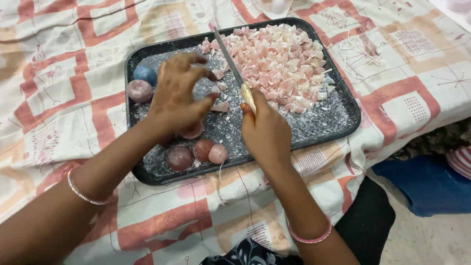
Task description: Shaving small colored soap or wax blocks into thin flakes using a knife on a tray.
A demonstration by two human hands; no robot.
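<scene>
A dark rectangular tray (343,125) lies on a patterned cloth. A heap of pink and white chopped chips (282,61) fills its far right part. My right hand (265,132) grips a knife (230,64) by its pale handle, blade pointing away across the tray. My left hand (176,95) hovers over the tray's middle, fingers curled above a small pink chunk (220,106) and touching a reddish ball (192,131) under the palm. Three more round balls (198,152) sit near the tray's front edge.
A blue ball (145,74) and a pinkish ball (139,90) rest at the tray's left end. The orange, white and beige cloth (59,98) covers the surface. A blue cushion (431,184) and bare floor lie at the right.
</scene>
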